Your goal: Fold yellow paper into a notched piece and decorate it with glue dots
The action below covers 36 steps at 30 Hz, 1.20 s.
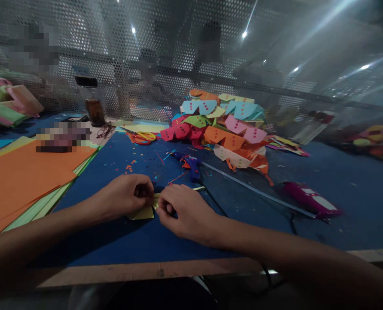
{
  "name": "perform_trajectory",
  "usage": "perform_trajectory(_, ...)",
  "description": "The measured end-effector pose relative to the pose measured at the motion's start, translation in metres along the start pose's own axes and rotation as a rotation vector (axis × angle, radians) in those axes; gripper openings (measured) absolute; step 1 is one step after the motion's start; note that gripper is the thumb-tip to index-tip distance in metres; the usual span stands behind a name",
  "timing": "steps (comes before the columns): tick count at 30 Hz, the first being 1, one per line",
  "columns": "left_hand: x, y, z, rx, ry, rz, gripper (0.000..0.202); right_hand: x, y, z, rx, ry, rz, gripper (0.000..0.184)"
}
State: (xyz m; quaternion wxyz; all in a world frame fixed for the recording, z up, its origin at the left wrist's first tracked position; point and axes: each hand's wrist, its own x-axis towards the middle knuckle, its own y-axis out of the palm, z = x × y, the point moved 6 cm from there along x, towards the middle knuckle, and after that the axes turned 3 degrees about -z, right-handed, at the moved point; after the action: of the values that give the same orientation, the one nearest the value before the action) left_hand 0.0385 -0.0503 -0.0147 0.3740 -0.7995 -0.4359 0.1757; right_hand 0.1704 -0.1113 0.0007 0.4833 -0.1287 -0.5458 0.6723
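A small piece of folded yellow paper (143,213) lies between my hands near the front of the blue table. My left hand (126,196) is closed, thumb and fingers pinching its left part. From the other side my right hand (186,211) grips it with curled fingers, hiding much of the paper. A thin yellow tip sticks out beyond the right knuckles. Just past my hands lies a blue hot glue gun (191,165), a long clear glue stick (256,187) trailing from it to the right.
Folded coloured paper shapes (226,133) are heaped at the back. Orange and green sheets (32,176) lie left. Scissors (142,137), a bottle (94,105) and a purple packet (310,199) stand or lie around. Paper scraps dot the blue table (107,245); perforated metal rises behind.
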Motion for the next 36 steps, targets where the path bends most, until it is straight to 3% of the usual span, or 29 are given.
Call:
perform_trajectory(10,0.0011,0.0029,0.0028,-0.049,0.003,-0.006,0.017,0.0003,-0.0006,-0.0007,0.032,0.025,0.000,0.006)
perform_trajectory(17,0.0018,0.0053,0.0059,-0.076,0.008,0.004,0.012,-0.0025,0.0012,0.0035,-0.007,-0.097,-0.012,0.016)
perform_trajectory(36,0.0000,0.0040,0.0021,-0.083,0.001,0.011,0.012,-0.0031,-0.0039,0.0085,-0.104,-0.141,0.054,0.014)
